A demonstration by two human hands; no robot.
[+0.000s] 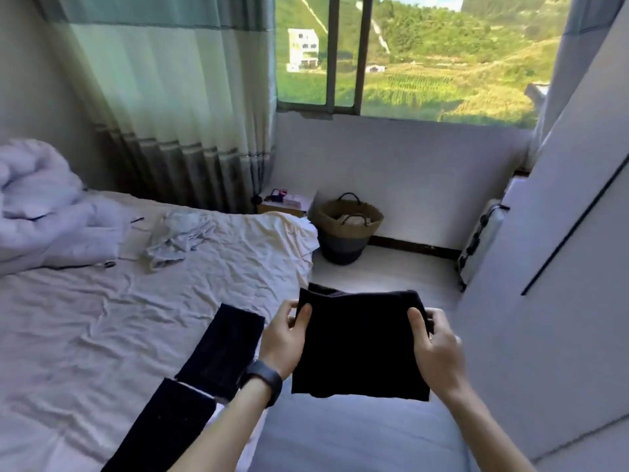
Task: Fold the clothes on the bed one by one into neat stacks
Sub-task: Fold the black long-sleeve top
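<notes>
A folded black garment (pixel 359 345) hangs in the air beside the bed's right edge, held up by both hands. My left hand (pixel 284 338) pinches its upper left corner and my right hand (pixel 434 349) pinches its upper right corner. Two folded dark garments lie on the bed sheet (pixel 85 318) to the left of my left arm, one nearer the middle (pixel 223 349) and one close to me (pixel 163 427). A crumpled pale garment (pixel 177 238) lies unfolded further up the bed.
A bunched white duvet (pixel 44 206) fills the bed's far left. A woven basket (pixel 347 226) stands on the floor by the wall under the window. A small bedside table (pixel 287 201), a suitcase (pixel 480 240) and a white wardrobe (pixel 561 250) line the right side.
</notes>
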